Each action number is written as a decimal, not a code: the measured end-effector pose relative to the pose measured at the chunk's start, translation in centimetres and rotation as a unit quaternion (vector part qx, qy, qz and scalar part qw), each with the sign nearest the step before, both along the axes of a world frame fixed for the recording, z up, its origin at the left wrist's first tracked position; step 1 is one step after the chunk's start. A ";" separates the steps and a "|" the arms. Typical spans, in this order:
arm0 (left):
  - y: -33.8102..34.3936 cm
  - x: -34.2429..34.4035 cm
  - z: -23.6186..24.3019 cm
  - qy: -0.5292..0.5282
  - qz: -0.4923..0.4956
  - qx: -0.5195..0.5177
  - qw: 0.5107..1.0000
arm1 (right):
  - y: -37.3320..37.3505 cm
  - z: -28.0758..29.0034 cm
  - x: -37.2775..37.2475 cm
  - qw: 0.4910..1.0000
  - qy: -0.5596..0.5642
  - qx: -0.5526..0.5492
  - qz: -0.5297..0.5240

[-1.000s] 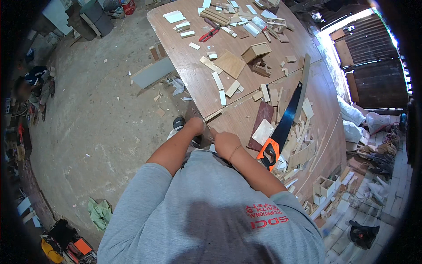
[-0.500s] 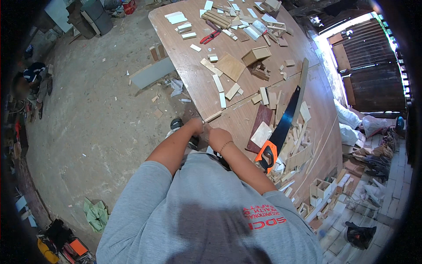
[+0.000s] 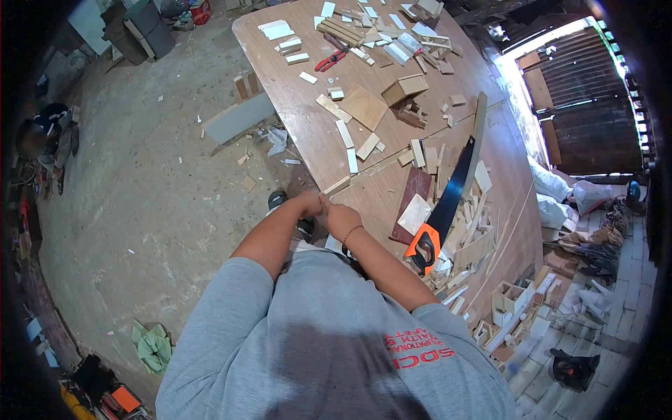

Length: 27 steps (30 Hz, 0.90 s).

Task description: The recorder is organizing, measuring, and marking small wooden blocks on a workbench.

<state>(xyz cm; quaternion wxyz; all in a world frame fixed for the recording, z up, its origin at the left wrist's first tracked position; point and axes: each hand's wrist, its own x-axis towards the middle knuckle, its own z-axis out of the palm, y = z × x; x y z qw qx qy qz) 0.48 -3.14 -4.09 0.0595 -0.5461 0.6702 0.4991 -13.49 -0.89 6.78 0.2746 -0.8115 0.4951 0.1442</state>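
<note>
My left hand [image 3: 309, 203] and my right hand [image 3: 343, 221] meet at the table's near left edge, just in front of my body. The fingers of both are curled closed, and whatever they grip is hidden between them. A short light wooden strip [image 3: 337, 185] lies at the table edge, right beside the fingertips; contact with it cannot be made out. To the right of my right hand, a handsaw [image 3: 451, 199] with an orange and black handle rests on wood scraps. Under it lie a dark red board [image 3: 413, 199] and a pale small panel [image 3: 414, 214].
The brown table [image 3: 294, 98] carries many wood offcuts, red-handled pliers [image 3: 332, 59], a small wooden box [image 3: 404, 89] and a square plywood piece [image 3: 364, 107]. A grey board [image 3: 241, 119] leans beside the table at left. Another person [image 3: 52, 140] sits far left. White sacks [image 3: 556, 210] stand at right.
My right hand has moved slightly left, closing the small gap to my left hand. The view has shifted a little; the saw and wood pieces stay in place.
</note>
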 end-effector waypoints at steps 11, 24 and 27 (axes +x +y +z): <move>0.0 0.3 2.5 0.129 0.246 0.185 0.943 | 0.3 -1.3 -0.6 0.998 -0.028 -0.004 -0.061; -0.2 -0.6 -0.1 -0.077 0.073 -0.004 0.994 | -0.9 0.8 0.4 1.000 0.003 0.019 0.015; 0.0 -0.9 -0.7 -0.115 0.121 -0.036 0.985 | -0.6 2.2 0.7 0.999 0.019 0.025 0.024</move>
